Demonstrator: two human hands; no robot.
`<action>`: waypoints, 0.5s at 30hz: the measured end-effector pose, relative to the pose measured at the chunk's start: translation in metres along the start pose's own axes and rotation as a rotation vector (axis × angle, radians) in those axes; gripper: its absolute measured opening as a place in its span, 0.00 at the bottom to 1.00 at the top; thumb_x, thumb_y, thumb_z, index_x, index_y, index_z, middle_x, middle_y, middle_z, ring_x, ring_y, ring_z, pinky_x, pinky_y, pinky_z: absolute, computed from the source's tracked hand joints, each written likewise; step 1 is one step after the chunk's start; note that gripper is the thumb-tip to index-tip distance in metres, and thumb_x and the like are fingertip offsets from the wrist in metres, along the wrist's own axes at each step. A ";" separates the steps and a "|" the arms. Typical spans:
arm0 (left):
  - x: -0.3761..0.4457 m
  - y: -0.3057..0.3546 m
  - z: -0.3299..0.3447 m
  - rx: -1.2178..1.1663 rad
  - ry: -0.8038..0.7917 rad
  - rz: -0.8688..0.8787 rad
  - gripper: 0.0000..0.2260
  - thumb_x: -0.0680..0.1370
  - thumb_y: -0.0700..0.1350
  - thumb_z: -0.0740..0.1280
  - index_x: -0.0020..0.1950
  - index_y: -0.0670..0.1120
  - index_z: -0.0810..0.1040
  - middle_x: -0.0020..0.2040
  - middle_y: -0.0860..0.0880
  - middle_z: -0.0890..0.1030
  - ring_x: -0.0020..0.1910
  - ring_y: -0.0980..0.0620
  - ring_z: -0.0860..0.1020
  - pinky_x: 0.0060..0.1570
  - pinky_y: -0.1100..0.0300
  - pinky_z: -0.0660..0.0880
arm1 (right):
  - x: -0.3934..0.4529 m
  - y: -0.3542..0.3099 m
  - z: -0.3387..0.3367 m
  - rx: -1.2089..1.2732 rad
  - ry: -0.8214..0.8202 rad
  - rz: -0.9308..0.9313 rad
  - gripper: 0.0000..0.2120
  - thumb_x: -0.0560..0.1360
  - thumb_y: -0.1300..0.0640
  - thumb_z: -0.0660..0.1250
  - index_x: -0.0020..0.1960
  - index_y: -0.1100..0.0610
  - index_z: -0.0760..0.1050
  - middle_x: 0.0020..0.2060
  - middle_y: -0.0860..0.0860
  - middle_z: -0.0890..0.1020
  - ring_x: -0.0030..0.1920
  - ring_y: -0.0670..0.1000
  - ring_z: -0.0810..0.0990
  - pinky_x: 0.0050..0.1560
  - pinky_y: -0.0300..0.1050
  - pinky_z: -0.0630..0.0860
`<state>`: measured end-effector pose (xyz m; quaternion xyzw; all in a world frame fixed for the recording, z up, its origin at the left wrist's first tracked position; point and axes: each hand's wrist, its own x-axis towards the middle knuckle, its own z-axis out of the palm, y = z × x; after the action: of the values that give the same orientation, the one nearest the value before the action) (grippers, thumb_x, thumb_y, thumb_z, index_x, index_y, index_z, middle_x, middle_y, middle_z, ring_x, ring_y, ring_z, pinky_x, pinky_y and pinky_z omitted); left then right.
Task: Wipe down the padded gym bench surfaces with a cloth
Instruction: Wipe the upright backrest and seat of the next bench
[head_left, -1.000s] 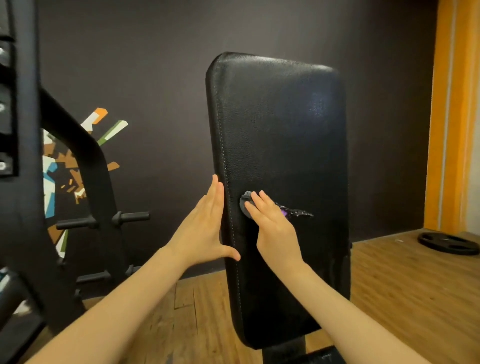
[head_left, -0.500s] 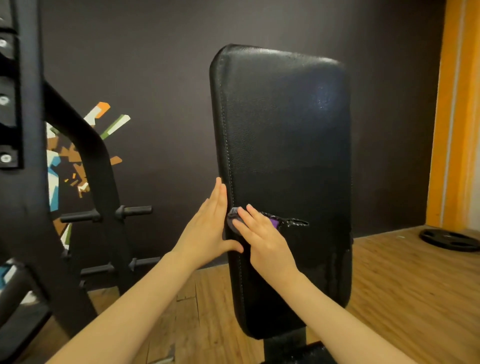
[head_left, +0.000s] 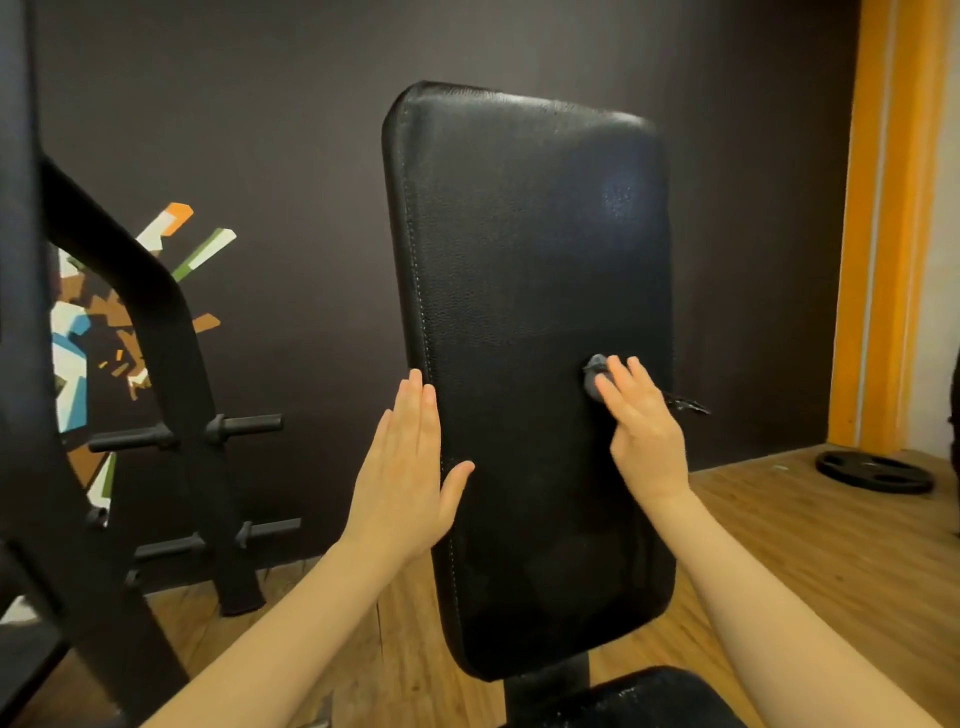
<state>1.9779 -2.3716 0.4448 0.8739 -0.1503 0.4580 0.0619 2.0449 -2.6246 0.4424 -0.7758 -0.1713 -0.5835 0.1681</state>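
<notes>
Backrest: the upright black pad (head_left: 524, 312) stands dead ahead of the person, at 12 o'clock, its stitched edge running down the 9 o'clock side.
Seat: a second black pad (head_left: 654, 699) shows just below it, at 6 o'clock, only partly in view.
Cloth: a small dark wad (head_left: 595, 376) sits against the backrest near its 3 o'clock edge, a little below mid-height; a frayed tail of it sticks out past that edge.
Right hand: the right hand (head_left: 641, 434) presses the cloth flat to the pad, its fingers (head_left: 621, 387) spread and nearly straight over the wad, not curled round it.
Left hand: the left hand (head_left: 405, 467) lies flat along the 9 o'clock edge, fingers straight and together, thumb out across the pad face; it grasps nothing and looks to be steadying the backrest.
Step in hand: by my reading, a sideways wiping pass across the lower backrest, now at its 3 o'clock end.
Next move: likely a return stroke toward 9 o'clock, shifted up or down to fresh leather, with steady pressure so the cloth does not slip off the edge.
Left to do: the top of the backrest and the seat seem to need passes too.
Surroundings: a black rack (head_left: 156, 395) stands at 9 o'clock; a weight plate (head_left: 872, 470) lies on the wooden floor at 3 o'clock.
</notes>
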 end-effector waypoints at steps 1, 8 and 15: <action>0.001 0.004 0.005 -0.011 0.002 -0.022 0.36 0.76 0.61 0.56 0.73 0.41 0.45 0.74 0.44 0.44 0.74 0.45 0.50 0.70 0.52 0.54 | 0.001 0.006 -0.002 0.001 -0.007 0.066 0.25 0.69 0.78 0.62 0.63 0.64 0.73 0.65 0.60 0.73 0.69 0.60 0.65 0.64 0.62 0.68; 0.002 0.017 0.026 -0.128 0.142 -0.147 0.41 0.73 0.50 0.72 0.73 0.38 0.49 0.74 0.42 0.51 0.72 0.43 0.56 0.66 0.45 0.57 | 0.019 0.013 -0.015 0.255 0.139 0.615 0.20 0.77 0.71 0.57 0.68 0.60 0.69 0.70 0.54 0.68 0.73 0.51 0.61 0.71 0.40 0.56; -0.001 0.015 0.034 -0.167 0.181 -0.130 0.42 0.74 0.46 0.72 0.75 0.38 0.45 0.75 0.43 0.50 0.73 0.43 0.55 0.68 0.46 0.57 | 0.069 -0.082 0.012 0.279 0.254 0.397 0.22 0.74 0.73 0.59 0.66 0.63 0.70 0.68 0.57 0.70 0.70 0.55 0.66 0.71 0.44 0.59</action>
<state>1.9990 -2.3941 0.4243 0.8288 -0.1245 0.5159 0.1772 2.0352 -2.5419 0.5111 -0.6842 -0.0722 -0.6027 0.4043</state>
